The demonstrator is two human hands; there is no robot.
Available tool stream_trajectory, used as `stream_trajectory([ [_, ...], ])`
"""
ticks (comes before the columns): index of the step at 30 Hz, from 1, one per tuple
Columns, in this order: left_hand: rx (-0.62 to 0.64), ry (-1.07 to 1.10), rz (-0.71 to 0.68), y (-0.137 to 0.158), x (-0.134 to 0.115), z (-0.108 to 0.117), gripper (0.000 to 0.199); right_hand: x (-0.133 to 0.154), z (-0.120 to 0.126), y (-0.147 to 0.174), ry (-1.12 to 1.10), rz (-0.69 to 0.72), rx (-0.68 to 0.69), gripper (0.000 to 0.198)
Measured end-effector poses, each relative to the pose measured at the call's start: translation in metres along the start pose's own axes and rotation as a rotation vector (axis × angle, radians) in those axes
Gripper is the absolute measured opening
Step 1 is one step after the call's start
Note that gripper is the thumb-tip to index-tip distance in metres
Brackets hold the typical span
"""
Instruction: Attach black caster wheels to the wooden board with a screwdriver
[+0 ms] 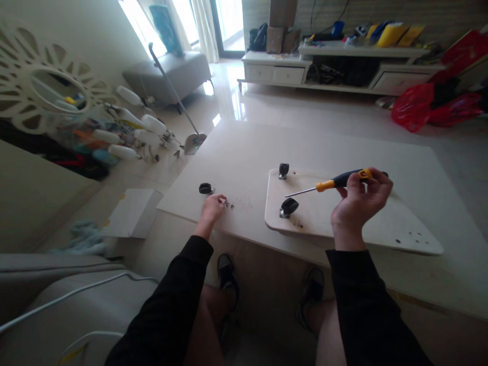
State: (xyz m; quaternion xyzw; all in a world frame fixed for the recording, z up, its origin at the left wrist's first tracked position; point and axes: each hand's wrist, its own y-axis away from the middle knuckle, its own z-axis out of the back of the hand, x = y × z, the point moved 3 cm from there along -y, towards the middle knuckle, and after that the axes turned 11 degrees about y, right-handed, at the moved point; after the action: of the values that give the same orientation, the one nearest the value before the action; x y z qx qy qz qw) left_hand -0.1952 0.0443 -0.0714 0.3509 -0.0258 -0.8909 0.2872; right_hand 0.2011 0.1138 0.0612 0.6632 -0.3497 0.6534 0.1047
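My right hand [360, 195] grips a screwdriver [345, 179] with a black and yellow handle. Its metal shaft points left, above a pale, rounded board [324, 218]. Two black casters [288, 206] stand on that board's left end, with a few screws [298, 223] lying beside the nearer one. Holes show at the board's right tip. On the white tabletop [244, 147], my left hand [214, 206] has its fingers pinched together near several small screws [229, 205]; what they hold, if anything, is too small to make out. A loose caster [205, 188] lies just beyond that hand.
A white box [133, 213] sits on the floor left of the table. Behind it are a long-handled dustpan [193, 143] and white bottle-like parts [125, 151]. A TV cabinet [276, 71] and red plastic bags [415, 107] are at the back. A sofa [95, 300] is near left.
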Motion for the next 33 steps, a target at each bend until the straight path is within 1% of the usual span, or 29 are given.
stream_trajectory([
  [4, -0.011, -0.011, -0.031, -0.001, -0.001, -0.006, 0.024, -0.001, 0.001, -0.003, -0.008, -0.064, -0.025, 0.047],
  [8, -0.020, -0.008, -0.055, -0.002, 0.001, -0.008, 0.020, -0.002, 0.003, -0.006, -0.013, -0.071, -0.030, 0.046],
  [11, -0.029, 0.004, -0.068, -0.001, -0.002, -0.006, 0.016, -0.004, 0.006, -0.008, -0.008, -0.077, -0.036, 0.044],
  [13, -0.043, 0.013, -0.073, 0.001, -0.007, -0.001, 0.014, -0.006, 0.008, -0.009, -0.014, -0.086, -0.046, 0.043],
  [16, -0.066, 0.043, -0.108, 0.009, -0.026, 0.007, 0.013, -0.006, 0.011, -0.010, -0.040, -0.105, -0.060, 0.041],
  [17, -0.071, 0.069, -0.142, 0.013, -0.035, 0.009, 0.013, -0.006, 0.011, -0.010, -0.053, -0.119, -0.064, 0.040],
  [19, -0.077, 0.166, -0.254, 0.024, -0.057, 0.010, 0.010, -0.005, 0.011, -0.008, -0.081, -0.155, -0.058, 0.041],
  [21, -0.069, 0.280, -0.370, 0.038, -0.079, 0.008, 0.009, -0.003, 0.010, -0.006, -0.107, -0.188, -0.040, 0.043],
  [25, -0.008, 0.448, -0.524, 0.062, -0.111, -0.005, 0.020, 0.003, 0.006, 0.001, -0.151, -0.197, 0.001, 0.048],
  [28, 0.025, 0.481, -0.582, 0.075, -0.124, -0.013, 0.024, 0.006, 0.002, 0.008, -0.158, -0.189, 0.039, 0.049],
  [33, 0.029, 0.508, -0.633, 0.085, -0.133, -0.014, 0.028, 0.005, -0.004, 0.018, -0.125, -0.171, 0.098, 0.049],
])
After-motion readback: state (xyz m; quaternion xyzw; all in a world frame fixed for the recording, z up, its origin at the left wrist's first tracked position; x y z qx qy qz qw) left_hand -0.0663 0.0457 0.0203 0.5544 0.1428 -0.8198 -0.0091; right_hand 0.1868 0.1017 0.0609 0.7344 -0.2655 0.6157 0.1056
